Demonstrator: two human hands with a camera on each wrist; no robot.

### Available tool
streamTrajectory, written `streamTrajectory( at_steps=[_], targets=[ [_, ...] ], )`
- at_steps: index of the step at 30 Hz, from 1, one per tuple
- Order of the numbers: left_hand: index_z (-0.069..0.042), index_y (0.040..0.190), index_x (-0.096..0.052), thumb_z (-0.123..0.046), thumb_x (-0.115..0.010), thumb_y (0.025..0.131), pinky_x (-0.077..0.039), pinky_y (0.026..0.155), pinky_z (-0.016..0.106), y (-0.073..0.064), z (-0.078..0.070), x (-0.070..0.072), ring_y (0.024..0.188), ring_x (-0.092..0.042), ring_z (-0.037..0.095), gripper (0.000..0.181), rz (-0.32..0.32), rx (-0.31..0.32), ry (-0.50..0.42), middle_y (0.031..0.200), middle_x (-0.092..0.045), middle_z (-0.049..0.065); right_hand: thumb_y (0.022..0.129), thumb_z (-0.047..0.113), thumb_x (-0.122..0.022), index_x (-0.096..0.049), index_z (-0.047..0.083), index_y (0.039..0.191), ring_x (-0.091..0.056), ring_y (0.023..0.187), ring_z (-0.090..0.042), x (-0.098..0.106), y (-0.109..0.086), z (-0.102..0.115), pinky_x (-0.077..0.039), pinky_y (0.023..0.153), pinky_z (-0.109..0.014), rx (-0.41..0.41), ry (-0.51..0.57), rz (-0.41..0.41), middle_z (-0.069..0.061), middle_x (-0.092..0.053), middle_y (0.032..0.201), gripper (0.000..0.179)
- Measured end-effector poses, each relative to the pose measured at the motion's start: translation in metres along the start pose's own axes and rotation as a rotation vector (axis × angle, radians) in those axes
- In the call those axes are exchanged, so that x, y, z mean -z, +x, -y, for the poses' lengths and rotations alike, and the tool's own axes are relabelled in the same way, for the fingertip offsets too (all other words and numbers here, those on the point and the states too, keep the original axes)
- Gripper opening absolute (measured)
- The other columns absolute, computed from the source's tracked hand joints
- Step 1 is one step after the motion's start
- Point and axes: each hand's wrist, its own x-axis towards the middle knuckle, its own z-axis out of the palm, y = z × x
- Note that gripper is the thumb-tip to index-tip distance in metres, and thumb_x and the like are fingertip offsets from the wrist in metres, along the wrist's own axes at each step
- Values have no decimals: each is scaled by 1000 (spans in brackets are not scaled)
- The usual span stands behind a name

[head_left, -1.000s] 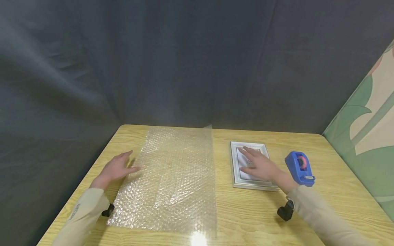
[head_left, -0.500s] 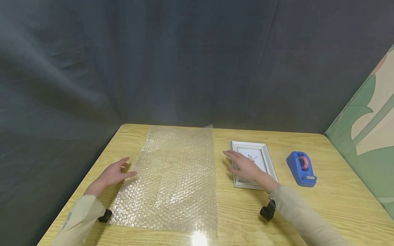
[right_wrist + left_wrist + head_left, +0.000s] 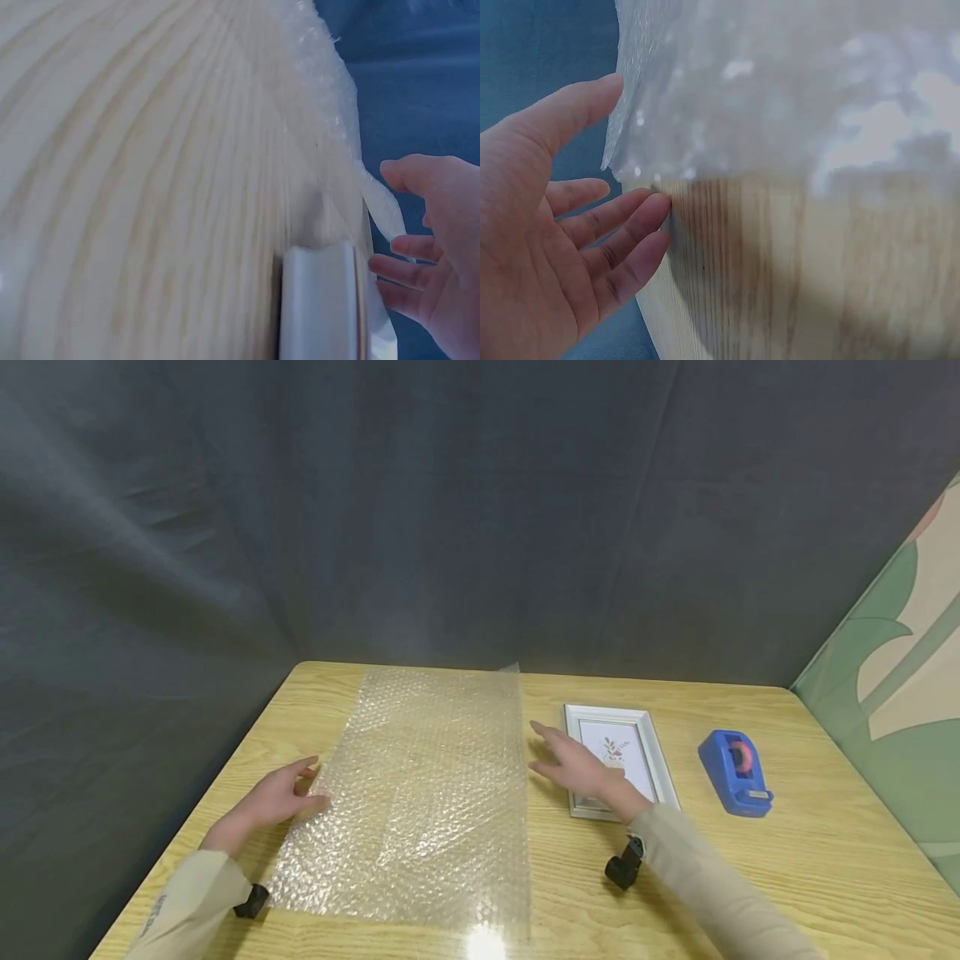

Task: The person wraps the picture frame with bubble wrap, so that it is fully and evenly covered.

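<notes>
A sheet of clear bubble wrap (image 3: 427, 793) lies flat on the wooden table. At its left edge is my left hand (image 3: 273, 797), fingers loosely bent and thumb apart, holding nothing; the left wrist view shows the bubble wrap (image 3: 727, 112) just past the thumb. My right hand (image 3: 577, 764) hovers between the sheet's right edge and a white picture frame (image 3: 651, 752), its fingers spread and nothing in them. The frame holds a floral print, and my wrist covers its lower left part. In the right wrist view the frame's moulding (image 3: 319, 300) stands beside the fingers (image 3: 405, 270).
A blue tape dispenser (image 3: 735, 774) with a pink roll stands right of the picture frame. Dark curtain (image 3: 480, 518) hangs behind the table (image 3: 825, 827) and along its left side. A patterned panel (image 3: 900, 693) borders the right.
My right hand has moved left from over the picture frame toward the bubble wrap, uncovering the print. My left hand has shifted slightly down and left, its fingers bending a little more.
</notes>
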Motion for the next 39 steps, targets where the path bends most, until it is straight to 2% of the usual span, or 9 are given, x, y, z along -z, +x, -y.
streamTrajectory(
  at_steps=[3, 8, 11, 17, 22, 28, 34, 39],
  targets=[
    [9, 136, -30, -39, -67, 80, -48, 72, 40, -3, -2, -1, 97, -54, 30, 83, 2, 3, -7, 121, -49, 27, 87, 17, -60, -23, -7, 139, -46, 115, -40, -2, 5, 1, -36, 99, -50, -12, 79, -9, -28, -36, 136, 69],
    [10, 134, -32, -36, -68, 79, -48, 73, 40, -10, -5, -2, 96, -54, 29, 80, 0, 0, -15, 116, -52, 24, 85, 12, -61, -23, -12, 137, -51, 107, -43, -6, 14, 0, -43, 92, -50, -39, 197, -16, -31, -40, 131, 68],
    [12, 133, -33, -32, -69, 79, -46, 70, 36, -14, -5, -3, 89, -53, 25, 78, -6, -14, -26, 110, -54, 21, 85, 9, -60, -21, -12, 137, -52, 105, -43, -9, 18, -2, -45, 90, -48, -71, 289, -1, -32, -39, 130, 69],
    [13, 132, -32, -28, -69, 79, -36, 59, 27, -21, -3, -4, 73, -43, 16, 77, 6, -22, -61, 92, -52, 7, 85, 4, -60, -16, -8, 140, -56, 101, -34, -14, 23, -2, -48, 87, -39, -141, 415, 18, -30, -37, 133, 72],
    [12, 134, -30, -27, -68, 80, -39, 59, 27, -25, -3, -5, 74, -45, 16, 76, 8, -22, -106, 92, -53, 7, 85, 3, -57, -10, -2, 144, -57, 96, -28, -15, 28, -1, -50, 76, -31, -214, 491, 15, -27, -35, 136, 75],
    [14, 134, -27, -20, -66, 82, -39, 53, 23, -29, -6, -9, 64, -43, 10, 74, 6, -55, -143, 83, -51, 5, 86, 1, -54, -11, 0, 144, -57, 92, -23, -18, 37, -2, -51, 68, -28, -283, 586, 23, -26, -33, 138, 72],
    [16, 133, -27, -9, -66, 81, -38, 52, 22, -29, -10, -12, 61, -41, 8, 70, -5, -79, -139, 80, -51, 4, 81, -9, -51, -14, -3, 143, -60, 76, -19, -22, 42, -6, -53, 65, -29, -267, 609, 15, -30, -34, 135, 73],
    [14, 134, -26, -8, -66, 81, -37, 51, 22, -27, -10, -11, 61, -40, 8, 70, -10, -86, -145, 82, -49, 4, 81, -11, -49, -11, -5, 143, -60, 75, -22, -20, 39, -6, -53, 65, -30, -217, 631, 2, -32, -35, 134, 72]
  ],
)
